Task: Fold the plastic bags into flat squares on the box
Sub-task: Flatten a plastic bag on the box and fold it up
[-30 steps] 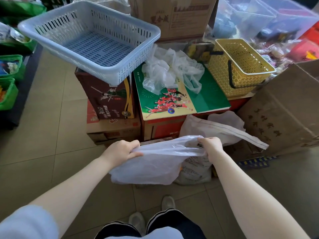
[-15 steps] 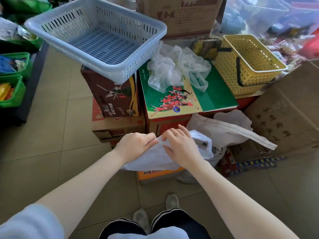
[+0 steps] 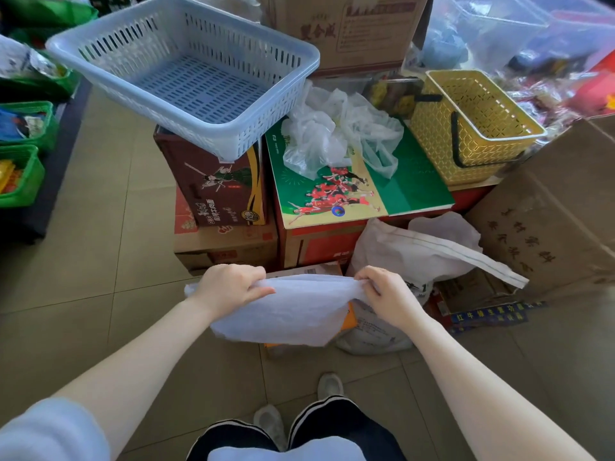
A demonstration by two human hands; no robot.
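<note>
My left hand [image 3: 229, 287] and right hand [image 3: 387, 294] pinch the top edge of a white bag [image 3: 293, 314], which hangs slack between them, near the box [image 3: 412, 184].

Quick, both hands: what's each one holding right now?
Left hand: closed on the white plastic bag, left end of its top edge.
Right hand: closed on the same bag's right end.
</note>
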